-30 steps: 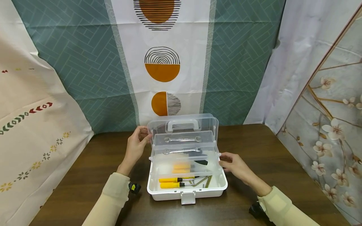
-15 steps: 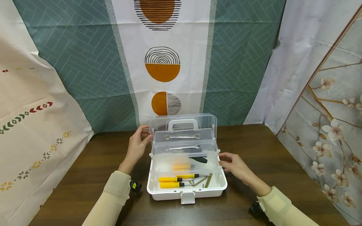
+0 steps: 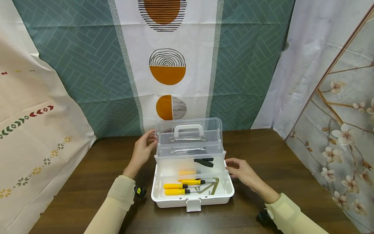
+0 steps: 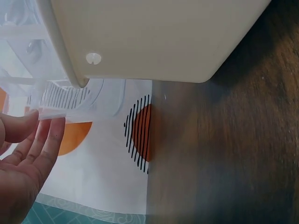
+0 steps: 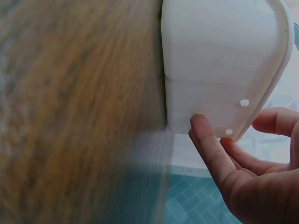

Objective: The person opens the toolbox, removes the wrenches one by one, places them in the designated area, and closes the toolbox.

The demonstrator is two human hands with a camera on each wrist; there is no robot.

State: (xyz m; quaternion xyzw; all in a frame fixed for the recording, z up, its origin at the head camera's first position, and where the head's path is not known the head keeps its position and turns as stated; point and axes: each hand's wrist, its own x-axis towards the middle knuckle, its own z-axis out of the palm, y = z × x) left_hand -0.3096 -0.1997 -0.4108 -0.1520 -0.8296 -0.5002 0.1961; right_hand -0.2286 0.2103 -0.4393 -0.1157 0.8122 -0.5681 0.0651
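Note:
A white toolbox [image 3: 169,204] sits on the table with its clear lid [image 3: 215,125] raised and tilted back. My left hand [image 3: 141,152] pinches the lid's left edge; in the left wrist view the thumb and fingers [image 4: 55,135] meet at that edge. At the box's right rear corner is my right hand [image 3: 243,173], its thumb over the rim and its fingers [image 5: 205,135] against the outer wall. Clear stepped trays carry wrenches [image 3: 187,149]. Below them lie several yellow-handled screwdrivers [image 3: 174,186], a black-handled tool [image 3: 204,163] and hex keys [image 3: 215,186].
A dark wooden table [image 3: 99,182] lies under the box. Patterned cloth [image 3: 248,65] hangs close behind it, with more draped cloth at both sides. A latch [image 3: 193,205] hangs from the box's front. The white handle [image 3: 189,127] shows on the lid.
The lid and linked trays have swung slightly farther back, uncovering more of the screwdrivers and the black-handled tool. Both hands stay nearly in place.

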